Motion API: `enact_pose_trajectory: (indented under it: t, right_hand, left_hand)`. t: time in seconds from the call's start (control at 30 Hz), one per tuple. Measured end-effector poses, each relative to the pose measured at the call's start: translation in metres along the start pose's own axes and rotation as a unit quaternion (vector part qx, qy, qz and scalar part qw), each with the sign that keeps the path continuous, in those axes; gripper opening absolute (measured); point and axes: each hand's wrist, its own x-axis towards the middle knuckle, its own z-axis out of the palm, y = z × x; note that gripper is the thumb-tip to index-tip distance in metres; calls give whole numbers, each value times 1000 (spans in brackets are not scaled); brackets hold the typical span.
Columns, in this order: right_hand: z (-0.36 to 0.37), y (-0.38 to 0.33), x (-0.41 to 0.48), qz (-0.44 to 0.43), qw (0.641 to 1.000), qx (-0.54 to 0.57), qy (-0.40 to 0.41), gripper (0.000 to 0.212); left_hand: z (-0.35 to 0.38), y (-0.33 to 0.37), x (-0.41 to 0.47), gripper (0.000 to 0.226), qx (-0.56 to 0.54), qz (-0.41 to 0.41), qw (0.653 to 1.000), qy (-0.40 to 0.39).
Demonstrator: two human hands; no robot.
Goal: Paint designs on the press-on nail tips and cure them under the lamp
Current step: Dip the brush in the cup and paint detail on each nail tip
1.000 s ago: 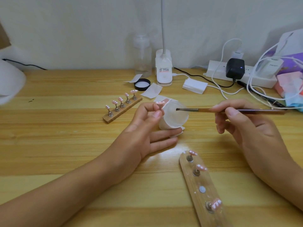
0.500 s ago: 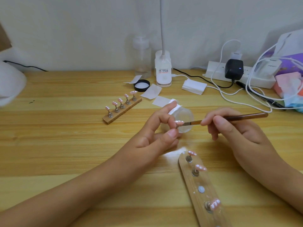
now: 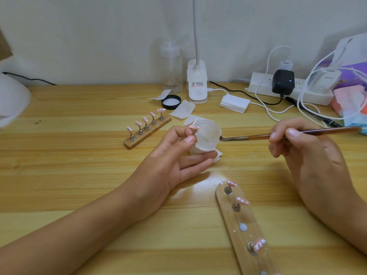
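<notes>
Pink press-on nail tip [image 3: 193,127]: was pinched in left hand [image 3: 178,155], raised beside translucent round jar [image 3: 206,135]; right hand [image 3: 309,153] gripped thin brown-handled brush [image 3: 258,136], bristles at jar's rim, likely loading gel.

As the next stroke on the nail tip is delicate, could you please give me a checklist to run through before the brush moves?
1. Left hand pinches the nail tip between thumb and forefinger: ok.
2. Right hand grips the brush: ok.
3. Bristles at the rim of the clear cup: ok.
4. Bristles loaded with gel: cannot tell.
5. Bristles touching the nail tip: not ok, they are apart.
6. Empty magnet on the near holder is free for the tip: ok.
</notes>
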Motion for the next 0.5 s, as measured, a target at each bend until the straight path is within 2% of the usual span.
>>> enact_pose_trajectory:
  t: [0.17,0.27,0.33,0.4,0.5]
  right_hand:
    - [0,2,1,16,1000,-1,8,26]
    - [-2,3,2,27,999,26,19,26]
    - [-3,4,3,40,997,64,24,31]
    - [-4,3,5,53,994,95,21,37]
    - [-3,2,7,71,989,127,24,38]
  left_hand:
    - [0,0,1,3,-10,-4,1000,13]
    - [5,-5,-4,9,116,62,989,67]
    - [7,-7,-11,9,232,130,960,91]
    - [6,-6,-19,6,304,170,934,81]
    - [5,-5,-23,11,302,146,942,22]
